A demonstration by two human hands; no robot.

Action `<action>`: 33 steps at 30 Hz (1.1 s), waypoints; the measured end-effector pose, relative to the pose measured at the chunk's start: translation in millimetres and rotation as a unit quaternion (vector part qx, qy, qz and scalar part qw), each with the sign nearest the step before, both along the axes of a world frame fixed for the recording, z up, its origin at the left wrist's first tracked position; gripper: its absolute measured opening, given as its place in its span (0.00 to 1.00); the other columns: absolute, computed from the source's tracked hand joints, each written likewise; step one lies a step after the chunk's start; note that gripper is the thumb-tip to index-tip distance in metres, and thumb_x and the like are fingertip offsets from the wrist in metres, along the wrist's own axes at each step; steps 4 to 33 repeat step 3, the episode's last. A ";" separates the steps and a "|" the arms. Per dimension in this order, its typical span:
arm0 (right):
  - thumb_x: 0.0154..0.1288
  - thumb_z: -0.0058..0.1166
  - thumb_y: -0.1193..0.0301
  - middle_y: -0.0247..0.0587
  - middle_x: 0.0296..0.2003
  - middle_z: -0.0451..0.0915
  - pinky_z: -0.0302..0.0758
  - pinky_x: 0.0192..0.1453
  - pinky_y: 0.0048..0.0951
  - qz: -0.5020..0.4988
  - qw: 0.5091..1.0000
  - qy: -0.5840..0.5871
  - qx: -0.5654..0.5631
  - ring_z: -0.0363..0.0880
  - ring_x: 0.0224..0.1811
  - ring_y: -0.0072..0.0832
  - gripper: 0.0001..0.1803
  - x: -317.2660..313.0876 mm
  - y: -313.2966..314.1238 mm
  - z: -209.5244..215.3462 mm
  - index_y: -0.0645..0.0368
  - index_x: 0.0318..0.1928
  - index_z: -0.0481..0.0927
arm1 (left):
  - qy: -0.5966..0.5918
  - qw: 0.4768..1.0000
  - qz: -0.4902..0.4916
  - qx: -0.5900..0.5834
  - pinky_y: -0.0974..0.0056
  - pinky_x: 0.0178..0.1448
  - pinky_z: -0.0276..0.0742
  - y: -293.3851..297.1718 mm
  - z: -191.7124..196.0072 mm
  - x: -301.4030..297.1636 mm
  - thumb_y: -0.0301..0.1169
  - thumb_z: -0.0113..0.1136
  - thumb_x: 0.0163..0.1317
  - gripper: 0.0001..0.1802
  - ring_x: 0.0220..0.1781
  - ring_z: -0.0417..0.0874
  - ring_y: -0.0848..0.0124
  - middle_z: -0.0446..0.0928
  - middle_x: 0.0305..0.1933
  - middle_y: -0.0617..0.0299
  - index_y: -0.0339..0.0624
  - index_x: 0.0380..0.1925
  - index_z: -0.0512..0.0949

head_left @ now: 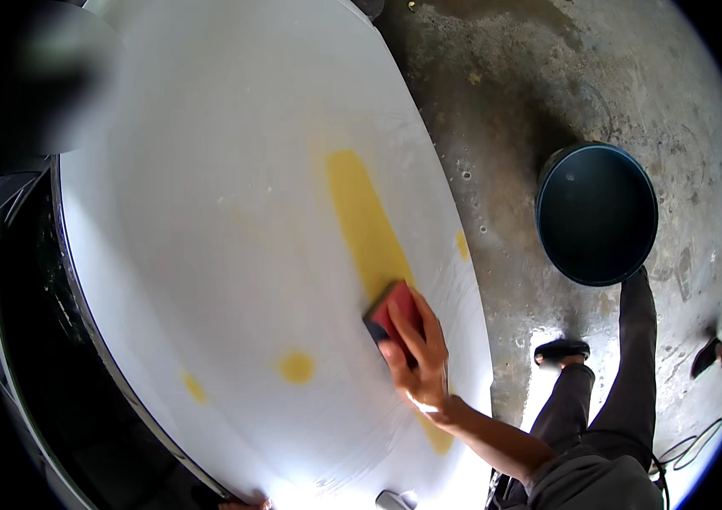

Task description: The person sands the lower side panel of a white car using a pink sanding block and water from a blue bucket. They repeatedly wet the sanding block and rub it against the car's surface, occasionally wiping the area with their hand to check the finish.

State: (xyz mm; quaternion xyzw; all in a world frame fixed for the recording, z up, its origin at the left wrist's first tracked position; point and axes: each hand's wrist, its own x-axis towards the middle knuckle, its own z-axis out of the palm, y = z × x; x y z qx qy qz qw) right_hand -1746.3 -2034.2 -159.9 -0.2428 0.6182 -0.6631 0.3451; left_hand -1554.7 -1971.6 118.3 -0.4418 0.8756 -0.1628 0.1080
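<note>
My right hand (416, 344) grips a red-and-dark sanding block (388, 308), with the thumb on its near left side and the fingers over its top. The block lies flat against a large white car panel (225, 221), on a long yellow strip (365, 217). This strip runs on below my wrist, partly hidden by hand and forearm. Smaller yellow spots show on the panel: a round one (297, 367), a small one (195, 388) and one by the right edge (462, 246). At the bottom edge of the picture, only a sliver of my left hand (246, 505) shows by the panel's rim; its fingers are mostly cut off.
A dark round bucket (596, 212) stands on the wet concrete floor (497, 110), right of the panel. My legs (616, 374) are close by it. Another person's foot (706, 358) and a looped cable (691, 446) appear far right. Dark car parts (46, 314) border the panel's left.
</note>
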 end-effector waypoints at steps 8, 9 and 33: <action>0.75 0.50 0.70 0.50 0.59 0.74 0.73 0.62 0.34 0.009 1.000 0.014 -0.001 0.77 0.57 0.37 0.22 3.5 -4.8 -0.6 0.66 0.65 0.72 | 0.021 1.000 -0.004 -0.009 0.52 0.25 0.60 3.6 -1.6 25.1 0.40 0.59 0.70 0.24 0.18 0.63 0.58 0.59 0.16 0.59 0.47 0.15 0.66; 0.75 0.50 0.70 0.50 0.59 0.74 0.73 0.62 0.34 0.009 1.000 0.014 -0.001 0.77 0.57 0.37 0.22 3.5 -4.8 -0.6 0.66 0.65 0.72 | 0.021 1.000 -0.004 -0.009 0.52 0.25 0.60 3.6 -1.6 25.1 0.40 0.59 0.70 0.24 0.18 0.63 0.58 0.59 0.16 0.59 0.47 0.15 0.66; 0.75 0.50 0.70 0.50 0.59 0.74 0.73 0.62 0.34 0.009 1.000 0.014 -0.001 0.77 0.57 0.37 0.22 3.5 -4.8 -0.6 0.66 0.65 0.72 | 0.021 1.000 -0.004 -0.009 0.52 0.25 0.60 3.6 -1.6 25.1 0.40 0.59 0.70 0.24 0.18 0.63 0.58 0.59 0.16 0.59 0.47 0.15 0.66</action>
